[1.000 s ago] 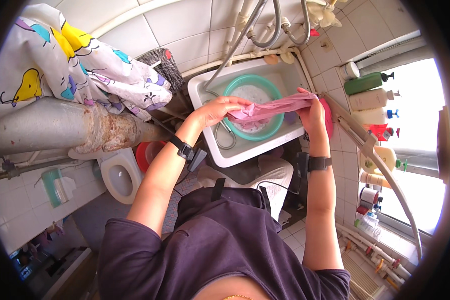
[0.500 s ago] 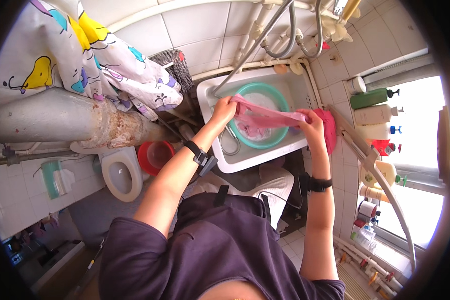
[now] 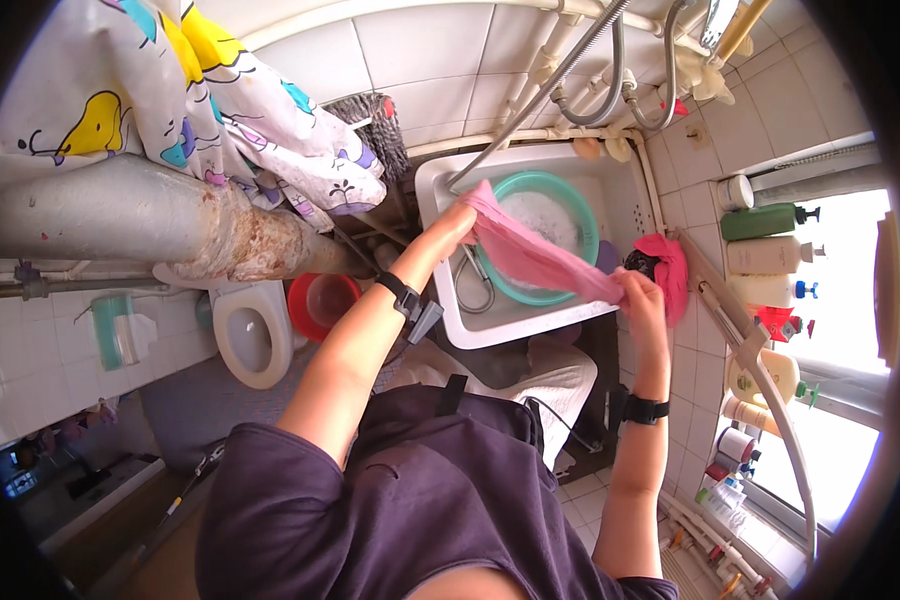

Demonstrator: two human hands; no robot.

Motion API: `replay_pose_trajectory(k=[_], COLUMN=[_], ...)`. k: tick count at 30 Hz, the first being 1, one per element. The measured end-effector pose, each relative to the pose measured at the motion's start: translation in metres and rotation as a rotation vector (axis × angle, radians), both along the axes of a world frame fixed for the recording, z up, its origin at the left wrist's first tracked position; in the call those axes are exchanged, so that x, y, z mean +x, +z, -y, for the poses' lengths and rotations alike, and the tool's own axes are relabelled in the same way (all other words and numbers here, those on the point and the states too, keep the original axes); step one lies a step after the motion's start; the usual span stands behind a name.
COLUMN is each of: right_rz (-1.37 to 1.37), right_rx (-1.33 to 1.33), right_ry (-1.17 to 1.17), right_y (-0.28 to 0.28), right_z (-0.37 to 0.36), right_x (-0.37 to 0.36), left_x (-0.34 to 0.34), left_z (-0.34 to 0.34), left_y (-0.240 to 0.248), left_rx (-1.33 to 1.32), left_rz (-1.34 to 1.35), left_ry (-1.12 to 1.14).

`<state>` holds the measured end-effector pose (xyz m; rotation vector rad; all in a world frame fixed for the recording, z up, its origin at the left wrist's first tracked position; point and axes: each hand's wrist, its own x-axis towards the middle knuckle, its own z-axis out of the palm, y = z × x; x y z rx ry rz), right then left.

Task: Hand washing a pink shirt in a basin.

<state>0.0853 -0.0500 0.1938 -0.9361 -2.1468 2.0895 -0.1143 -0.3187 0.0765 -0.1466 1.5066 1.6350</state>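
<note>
A wet-looking pink cloth is stretched between my two hands, slanting down to the right above a round teal basin. My left hand is closed on its upper left end. At the other end, my right hand pinches a bunched corner, just past the basin's right side. Whitish suds and water show inside the basin. It stands in a white rectangular sink. What kind of garment or cloth the pink piece is, I cannot tell.
A shower hose crosses the sink's back left. Bright pink fabric hangs at its right edge. Pump bottles line the window sill. Left are a red basin, a toilet, a rusty pipe and a patterned curtain.
My right hand has moved down and slightly right, drawing the pink cloth longer and wider. Both hands still hold it. The whole view has shifted slightly.
</note>
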Motion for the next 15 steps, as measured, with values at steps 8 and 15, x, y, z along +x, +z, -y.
replay_pose_trajectory(k=[8, 15], right_rz=[0.288, 0.105], right_rx=[0.085, 0.174], right_ry=[0.554, 0.630], right_y=[-0.041, -0.065], right_z=[0.077, 0.065], right_x=[0.006, -0.005], left_x=[0.018, 0.026], left_z=[-0.027, -0.029], left_y=[0.052, 0.071], left_rx=[0.613, 0.695], left_rz=[0.121, 0.161], left_ry=[0.150, 0.014])
